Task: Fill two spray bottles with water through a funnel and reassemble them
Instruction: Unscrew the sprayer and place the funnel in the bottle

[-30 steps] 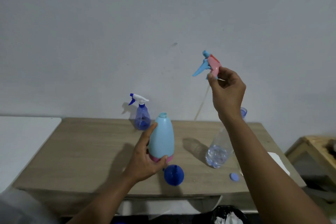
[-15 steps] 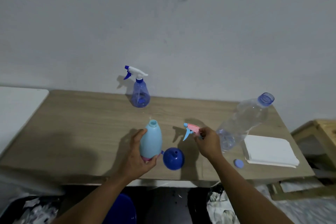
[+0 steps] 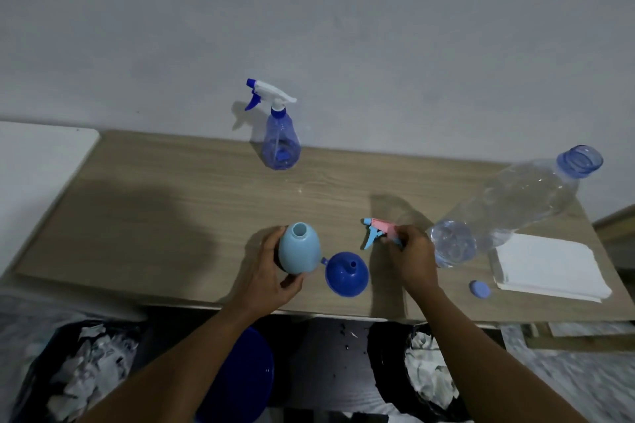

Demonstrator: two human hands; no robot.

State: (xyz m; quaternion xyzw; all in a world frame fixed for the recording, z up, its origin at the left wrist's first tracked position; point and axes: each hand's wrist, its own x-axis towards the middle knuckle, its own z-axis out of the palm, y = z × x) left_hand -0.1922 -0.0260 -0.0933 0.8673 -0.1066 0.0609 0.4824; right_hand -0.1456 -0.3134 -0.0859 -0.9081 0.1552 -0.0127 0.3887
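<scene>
Wooden table [image 3: 171, 203] against plain grey wall [image 3: 343, 27]

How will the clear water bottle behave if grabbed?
The water bottle looks thin-walled, so it probably dents under a squeeze. Mostly empty, water only at the bottom: likely light, bottom-weighted. Its neck is open, so tipping may spill.

Wood-grain table [image 3: 171, 216]. At the rear stands a clear blue spray bottle [image 3: 280, 141], upright with its head on. Front row, left to right — light-blue bottle [image 3: 299, 252] with open neck, blue funnel [image 3: 347, 274] mouth-down just beside it, pink-and-blue spray head [image 3: 379, 230] low at the surface, clear water bottle [image 3: 498, 213] uncapped, blue cap [image 3: 480, 289], white paper stack [image 3: 549, 268].
</scene>
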